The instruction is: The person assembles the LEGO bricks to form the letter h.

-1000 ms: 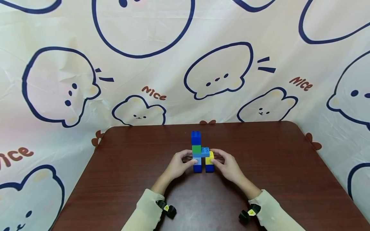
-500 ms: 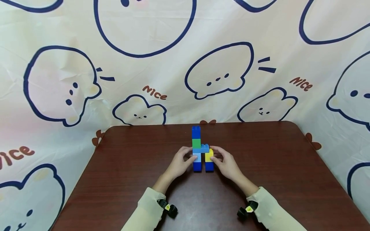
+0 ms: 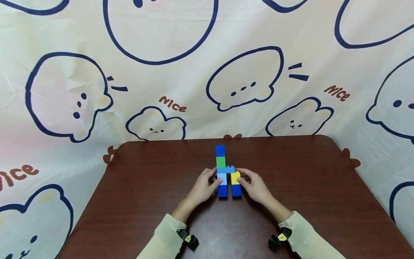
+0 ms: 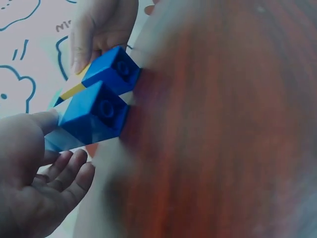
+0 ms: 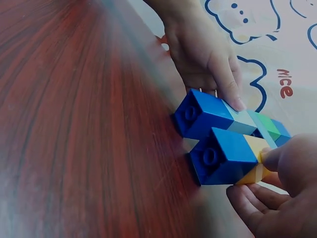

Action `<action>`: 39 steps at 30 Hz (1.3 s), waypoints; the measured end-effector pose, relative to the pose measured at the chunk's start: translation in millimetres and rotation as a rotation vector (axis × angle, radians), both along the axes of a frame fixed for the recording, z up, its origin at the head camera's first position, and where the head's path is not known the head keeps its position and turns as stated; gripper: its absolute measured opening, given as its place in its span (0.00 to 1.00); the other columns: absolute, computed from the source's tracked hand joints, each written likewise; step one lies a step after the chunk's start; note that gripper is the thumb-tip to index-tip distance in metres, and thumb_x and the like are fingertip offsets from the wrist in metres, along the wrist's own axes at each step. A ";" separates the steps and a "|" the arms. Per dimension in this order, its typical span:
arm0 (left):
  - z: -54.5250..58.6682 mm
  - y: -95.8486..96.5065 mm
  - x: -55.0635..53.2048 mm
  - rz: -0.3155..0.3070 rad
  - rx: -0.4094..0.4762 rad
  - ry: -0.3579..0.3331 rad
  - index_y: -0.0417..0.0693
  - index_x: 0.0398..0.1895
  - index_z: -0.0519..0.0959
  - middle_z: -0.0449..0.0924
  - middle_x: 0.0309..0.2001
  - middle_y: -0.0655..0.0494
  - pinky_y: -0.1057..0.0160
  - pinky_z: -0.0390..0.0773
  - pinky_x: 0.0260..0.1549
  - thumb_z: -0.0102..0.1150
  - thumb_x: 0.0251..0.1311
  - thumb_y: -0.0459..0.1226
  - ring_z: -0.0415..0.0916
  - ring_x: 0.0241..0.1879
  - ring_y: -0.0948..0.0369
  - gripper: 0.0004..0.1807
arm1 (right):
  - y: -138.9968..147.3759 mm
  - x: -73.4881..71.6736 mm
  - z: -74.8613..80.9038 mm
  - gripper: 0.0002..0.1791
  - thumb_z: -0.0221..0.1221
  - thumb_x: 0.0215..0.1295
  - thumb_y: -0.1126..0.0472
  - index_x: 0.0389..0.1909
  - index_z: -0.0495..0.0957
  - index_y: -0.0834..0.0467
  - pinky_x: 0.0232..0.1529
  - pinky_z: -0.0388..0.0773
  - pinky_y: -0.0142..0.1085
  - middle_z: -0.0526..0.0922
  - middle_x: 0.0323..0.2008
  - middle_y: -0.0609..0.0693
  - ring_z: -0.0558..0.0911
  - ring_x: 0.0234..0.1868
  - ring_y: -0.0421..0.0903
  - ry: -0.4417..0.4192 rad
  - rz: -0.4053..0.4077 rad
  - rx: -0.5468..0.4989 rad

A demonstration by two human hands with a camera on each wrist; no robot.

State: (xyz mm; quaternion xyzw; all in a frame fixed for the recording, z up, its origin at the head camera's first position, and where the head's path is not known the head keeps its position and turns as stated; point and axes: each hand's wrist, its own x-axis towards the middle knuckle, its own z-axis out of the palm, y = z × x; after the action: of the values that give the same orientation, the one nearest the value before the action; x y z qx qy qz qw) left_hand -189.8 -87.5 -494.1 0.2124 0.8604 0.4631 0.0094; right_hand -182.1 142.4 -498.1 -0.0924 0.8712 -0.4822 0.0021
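Observation:
Both hands hold one joined figure of toy building bricks in the middle of the head view. My left hand (image 3: pixel 203 186) pinches the light blue brick (image 3: pixel 222 178) of its left leg between thumb and fingers. On the other leg, my right hand (image 3: pixel 257 187) pinches the yellow brick (image 3: pixel 235 178). Dark blue bricks form the feet, left foot (image 4: pixel 97 113) and right foot (image 5: pixel 225 157); their hollow undersides show in the wrist views. A flat blue brick (image 3: pixel 226 169) bridges the legs. Above its left end stand a green brick (image 3: pixel 220 162) and a dark blue top brick (image 3: pixel 220 150).
The brown wooden table (image 3: pixel 136 201) extends around both arms. A pale cloth (image 3: pixel 194 82) with cartoon outlines hangs behind and at the sides. Each wrist carries a small black camera, such as the left wrist camera (image 3: pixel 193 242).
The brick figure first stretched taller in the head view, then its feet moved slightly nearer to me. Studs on its top brick show less now. Both hands keep their grip.

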 end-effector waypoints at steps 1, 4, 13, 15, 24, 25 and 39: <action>-0.5 0.8 0.5 0.004 0.002 0.001 0.27 0.69 0.67 0.75 0.49 0.46 0.66 0.79 0.39 0.59 0.73 0.37 0.76 0.41 0.58 0.28 | 0.7 0.2 -0.4 0.20 0.62 0.72 0.64 0.64 0.78 0.60 0.48 0.83 0.45 0.84 0.49 0.55 0.83 0.47 0.50 -0.001 0.002 0.005; -1.7 3.2 1.3 0.017 0.006 0.008 0.27 0.68 0.69 0.75 0.49 0.46 0.67 0.79 0.38 0.60 0.73 0.37 0.77 0.40 0.59 0.28 | 3.4 1.3 -1.4 0.20 0.61 0.73 0.64 0.64 0.78 0.60 0.47 0.82 0.44 0.84 0.49 0.55 0.82 0.47 0.50 -0.004 0.004 0.008; -3.1 7.8 2.8 0.038 0.012 0.000 0.28 0.64 0.74 0.79 0.48 0.45 0.66 0.81 0.38 0.62 0.71 0.36 0.79 0.40 0.57 0.24 | 10.0 3.0 -5.5 0.19 0.61 0.73 0.64 0.62 0.79 0.60 0.45 0.82 0.41 0.84 0.50 0.55 0.82 0.46 0.48 -0.022 -0.017 -0.019; -3.5 7.6 3.3 0.032 0.014 -0.007 0.29 0.63 0.75 0.79 0.49 0.44 0.65 0.82 0.39 0.61 0.71 0.36 0.80 0.40 0.56 0.23 | 11.3 3.3 -6.1 0.18 0.61 0.72 0.65 0.62 0.80 0.61 0.45 0.81 0.40 0.84 0.50 0.55 0.82 0.45 0.48 -0.022 -0.019 -0.028; -3.2 11.2 0.6 0.021 0.007 -0.018 0.32 0.61 0.78 0.81 0.51 0.43 0.63 0.83 0.41 0.62 0.70 0.35 0.83 0.43 0.53 0.20 | 15.8 4.1 -5.9 0.17 0.61 0.73 0.65 0.61 0.80 0.62 0.51 0.81 0.47 0.83 0.54 0.58 0.81 0.48 0.51 -0.024 -0.056 -0.010; -3.1 12.1 -0.1 0.021 0.005 -0.013 0.32 0.60 0.78 0.81 0.50 0.43 0.63 0.83 0.41 0.62 0.70 0.35 0.83 0.43 0.53 0.20 | 16.1 4.1 -5.7 0.18 0.60 0.73 0.65 0.61 0.80 0.63 0.52 0.81 0.49 0.83 0.55 0.59 0.80 0.49 0.52 -0.025 -0.058 -0.007; -7.2 30.3 -12.6 0.071 -0.047 -0.036 0.34 0.58 0.80 0.82 0.48 0.45 0.59 0.83 0.43 0.62 0.70 0.36 0.82 0.43 0.55 0.18 | 23.5 -7.8 -10.1 0.19 0.56 0.77 0.62 0.63 0.77 0.64 0.64 0.70 0.60 0.79 0.62 0.64 0.75 0.65 0.62 -0.054 -0.092 0.052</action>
State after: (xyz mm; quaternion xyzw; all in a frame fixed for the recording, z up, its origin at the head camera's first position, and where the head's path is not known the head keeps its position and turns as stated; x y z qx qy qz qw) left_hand -202.3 -57.2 -501.3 0.1730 0.8778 0.4464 0.0135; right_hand -189.9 165.9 -508.1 -0.0390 0.8864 -0.4612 0.0055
